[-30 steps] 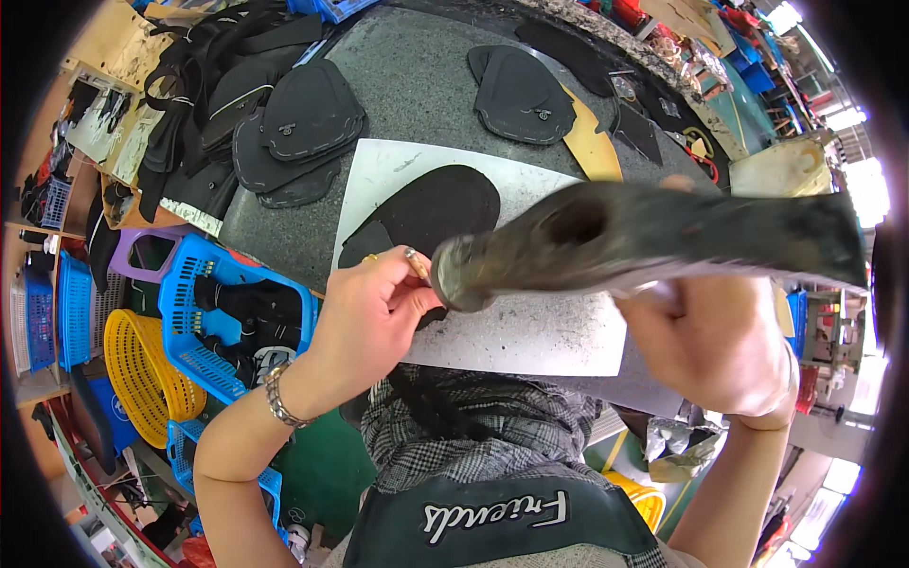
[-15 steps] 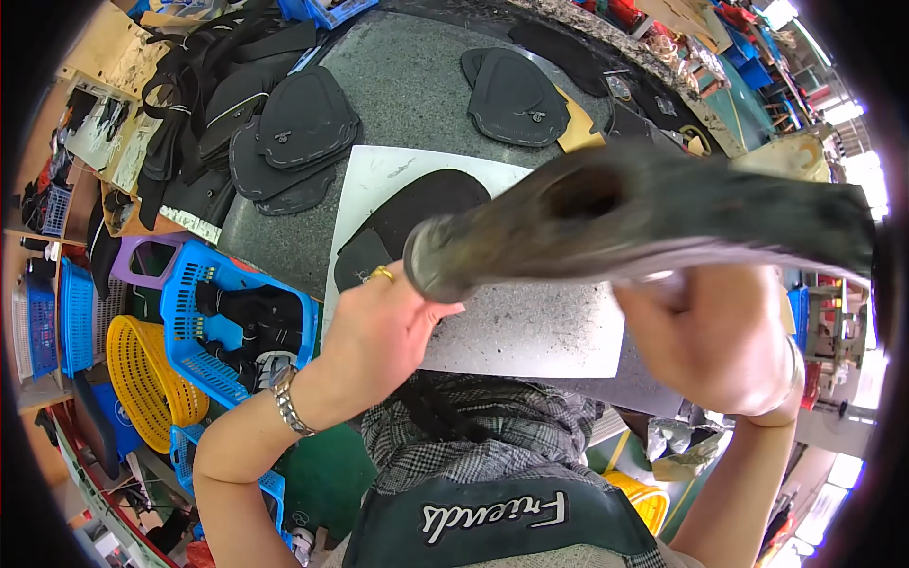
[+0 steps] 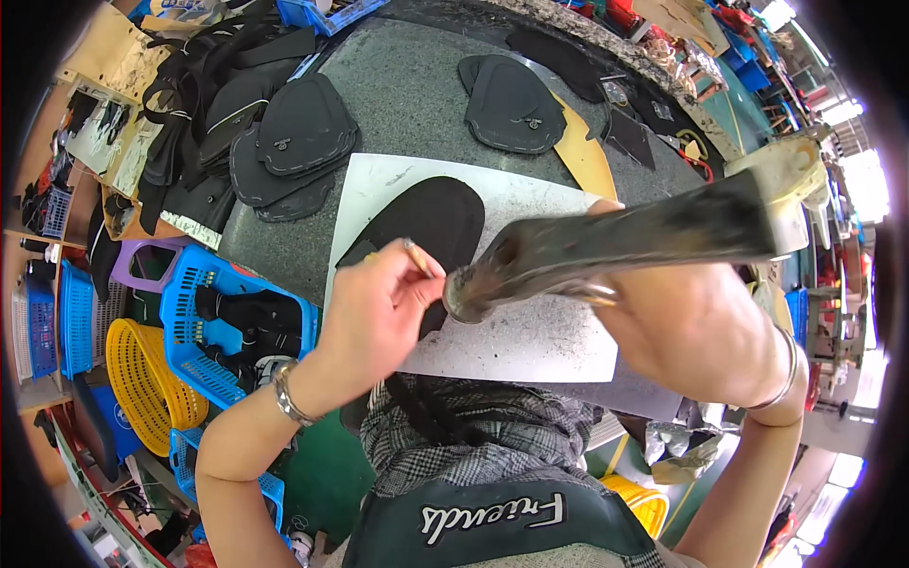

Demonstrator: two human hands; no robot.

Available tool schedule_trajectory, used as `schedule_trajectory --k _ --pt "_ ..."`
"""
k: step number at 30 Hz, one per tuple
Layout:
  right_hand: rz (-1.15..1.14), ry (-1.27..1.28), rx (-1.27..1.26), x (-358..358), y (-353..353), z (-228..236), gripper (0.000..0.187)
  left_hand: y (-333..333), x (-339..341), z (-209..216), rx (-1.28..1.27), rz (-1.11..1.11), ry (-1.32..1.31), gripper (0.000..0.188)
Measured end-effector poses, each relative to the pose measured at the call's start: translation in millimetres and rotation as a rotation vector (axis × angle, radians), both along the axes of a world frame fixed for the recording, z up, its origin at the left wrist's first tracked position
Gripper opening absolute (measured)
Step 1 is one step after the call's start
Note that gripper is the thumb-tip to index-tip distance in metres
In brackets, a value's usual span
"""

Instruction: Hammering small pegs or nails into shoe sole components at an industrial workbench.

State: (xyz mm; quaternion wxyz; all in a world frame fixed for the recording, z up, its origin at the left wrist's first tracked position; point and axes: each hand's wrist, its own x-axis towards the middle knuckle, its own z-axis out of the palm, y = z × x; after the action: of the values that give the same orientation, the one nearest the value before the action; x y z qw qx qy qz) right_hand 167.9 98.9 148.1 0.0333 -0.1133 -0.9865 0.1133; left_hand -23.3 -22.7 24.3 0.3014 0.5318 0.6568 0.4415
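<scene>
My right hand [image 3: 705,327] is closed around a worn dark metal hammer [image 3: 625,232]. The hammer's round striking end points left, beside my left fingertips, and its long body hides part of my right hand. My left hand [image 3: 374,308] has its fingers pinched together over the lower part of a black rounded fabric panel [image 3: 431,218]. What the pinch holds is concealed by the fingers and the hammer. The panel lies on a white board [image 3: 559,346], which is speckled with dark marks.
Stacked black stitched panels [image 3: 303,128] lie at the far left of the grey table [image 3: 407,85]; more panels [image 3: 516,104] lie at the back with a tan piece [image 3: 582,156]. Black straps are heaped at the left. A blue basket [image 3: 180,317] and a yellow basket [image 3: 142,379] stand left below.
The hammer has come lower and closer to my left fingertips, with my right hand moving along. My left hand stays over the panel, its fingers slightly shifted. The white board has barely moved.
</scene>
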Motion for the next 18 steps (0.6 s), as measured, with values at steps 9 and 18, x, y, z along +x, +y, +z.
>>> schedule_trajectory --k 9,18 --pt "-0.025 -0.078 0.121 5.7 -0.5 -1.0 0.043 1.7 2.7 -8.2 0.102 -0.047 0.177 0.010" --pt "0.002 -0.098 0.084 4.2 6.6 -3.6 0.041 8.1 2.4 -12.9 0.226 -0.062 0.347 0.013"
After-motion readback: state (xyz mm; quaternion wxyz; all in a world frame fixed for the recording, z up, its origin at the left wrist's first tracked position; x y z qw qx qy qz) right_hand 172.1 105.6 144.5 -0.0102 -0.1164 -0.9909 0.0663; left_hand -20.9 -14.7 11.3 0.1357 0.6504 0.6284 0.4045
